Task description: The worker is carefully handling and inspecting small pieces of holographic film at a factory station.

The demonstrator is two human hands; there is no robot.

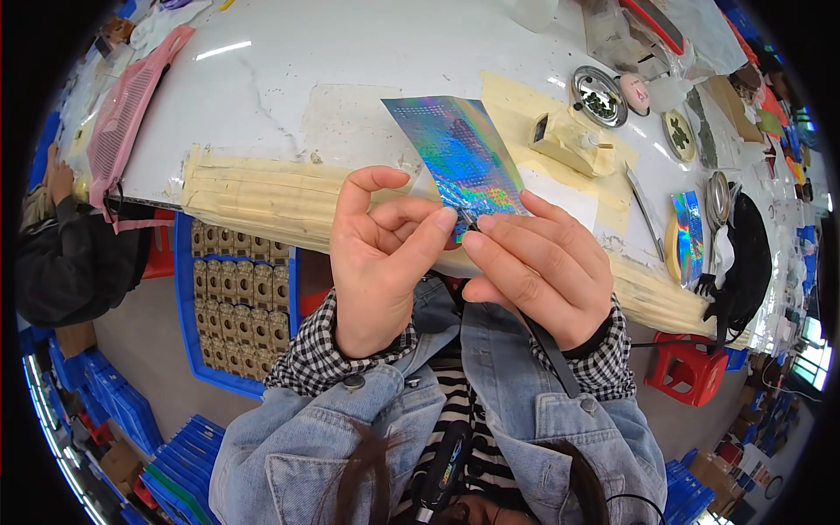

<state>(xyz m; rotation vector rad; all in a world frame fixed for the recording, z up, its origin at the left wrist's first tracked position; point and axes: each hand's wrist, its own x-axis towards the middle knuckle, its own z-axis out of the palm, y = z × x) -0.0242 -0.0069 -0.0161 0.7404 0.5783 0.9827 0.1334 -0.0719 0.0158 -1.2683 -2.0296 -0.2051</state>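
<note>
A shiny holographic sheet (pixel 459 144) with rows of small marks hangs over the front of the table, tilted. My left hand (pixel 381 249) pinches its lower edge between thumb and forefinger, the other fingers curled. In my right hand (pixel 542 271) are slim dark tweezers (pixel 554 360); their back end sticks out below the palm. The tips of the tweezers meet the sheet's lower edge, close beside my left thumb. My right fingertips also lie against that edge. Whether anything small sits between the tips is too fine to make out.
A cream-coloured block-shaped device (pixel 570 144) stands beyond my right hand, near a round metal dish (pixel 599 96) of dark green bits. A craft knife (pixel 645 213) lies to the right. Below the table's left side is a blue crate (pixel 186 302) of brownish parts. A person's arm (pixel 66 210) shows at far left.
</note>
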